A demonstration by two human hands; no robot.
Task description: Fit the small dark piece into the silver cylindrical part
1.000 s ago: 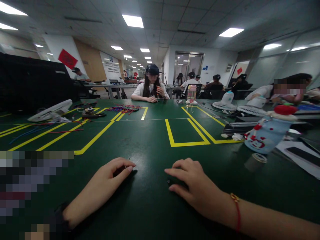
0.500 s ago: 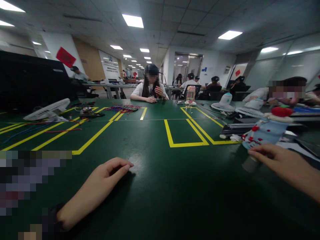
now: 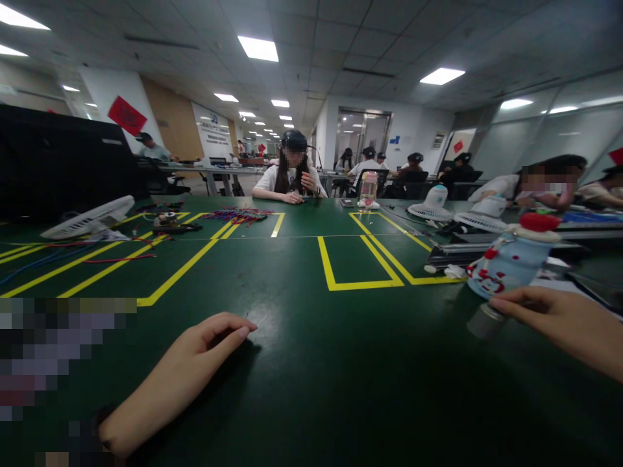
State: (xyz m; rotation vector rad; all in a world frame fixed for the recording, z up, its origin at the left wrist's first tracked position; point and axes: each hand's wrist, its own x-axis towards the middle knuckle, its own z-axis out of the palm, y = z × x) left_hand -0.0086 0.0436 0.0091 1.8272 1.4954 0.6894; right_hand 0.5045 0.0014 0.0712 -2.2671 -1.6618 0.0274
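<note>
My left hand (image 3: 207,344) is held low over the green table (image 3: 311,363), thumb and fingertips pressed together. Whatever may be in that pinch is too small to make out. On the right, my right hand (image 3: 559,321) grips the top edge of a small grey cylinder (image 3: 485,322) with a metallic-looking rim. The cylinder is tilted and a little blurred; its other side is hidden by my fingers. Just behind it stands a light blue bottle (image 3: 513,259) with a red top and red decorations.
Yellow tape (image 3: 367,284) marks outlines on the table. Bundled coloured wires (image 3: 241,214) and a white fan (image 3: 87,217) lie farther back left. A pink bottle (image 3: 368,189) stands opposite, near a seated person (image 3: 292,168). More white fans (image 3: 431,203) and dark metal profiles (image 3: 457,251) sit right.
The grey cylinder in my right hand has shifted slightly left and shows more sharply. My left hand stays pinched, a touch lower in view. The person opposite has moved a hand slightly.
</note>
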